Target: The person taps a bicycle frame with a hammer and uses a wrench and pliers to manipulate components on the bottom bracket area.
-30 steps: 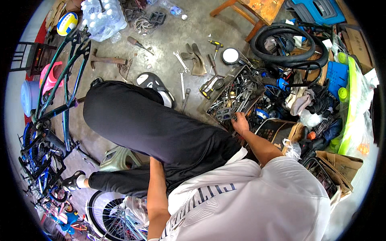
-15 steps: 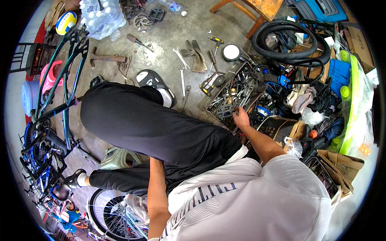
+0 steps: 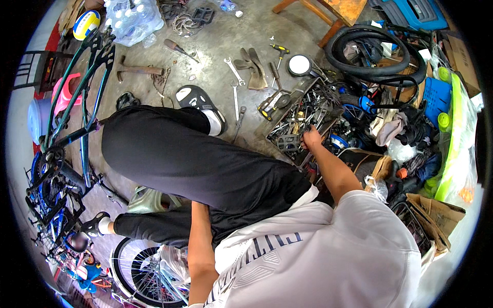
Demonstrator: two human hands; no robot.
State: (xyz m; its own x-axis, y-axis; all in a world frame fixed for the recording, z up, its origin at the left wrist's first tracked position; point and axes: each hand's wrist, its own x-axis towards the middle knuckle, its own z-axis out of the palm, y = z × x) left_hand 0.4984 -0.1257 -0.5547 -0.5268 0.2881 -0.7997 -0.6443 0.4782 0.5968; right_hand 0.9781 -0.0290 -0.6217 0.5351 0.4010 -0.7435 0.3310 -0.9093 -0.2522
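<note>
My right hand [image 3: 311, 137] reaches into a box of loose metal parts [image 3: 277, 126] on the floor at my right. Its fingers are curled together among the parts, and whatever they grip is too small to make out. Just left of the hand, a black bicycle pedal [image 3: 288, 142] lies in the box. My left forearm drops beside my thigh, and the hand itself is hidden under the black trouser leg.
Left of the box lie a screwdriver-type tool [image 3: 239, 124], wrenches [image 3: 235, 102], gloves [image 3: 252, 69] and a hammer [image 3: 138, 69]. Black tyres [image 3: 334, 49] are heaped beyond the box. A bicycle frame [image 3: 84, 136] stands at left; a spoked wheel [image 3: 119, 280] is near my foot.
My right hand has moved slightly right and away from me, off the pedal and deeper among the loose parts. The whole view has shifted a little; my left arm stays put.
</note>
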